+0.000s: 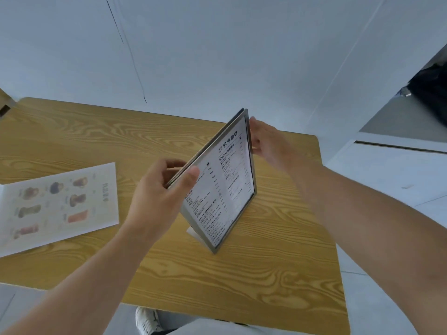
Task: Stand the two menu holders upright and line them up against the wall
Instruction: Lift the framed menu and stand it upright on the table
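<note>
One menu holder is held up in the middle of the surface by both hands, the left hand and right hand closed on its edges. It is not yet set by the wall. The other menu holder is lying flat at the left, so most of the job seems left.

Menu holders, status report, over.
Left hand and right hand grip text menu holder, propped on table, short of wall. Picture menu holder lies flat. Path clear.

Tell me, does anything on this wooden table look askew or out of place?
Yes. The flat picture menu holder lies face up near the wooden table's left edge, not standing. The framed text menu holder stands tilted, turned at an angle to the white wall, gripped by the left hand and right hand.
</note>
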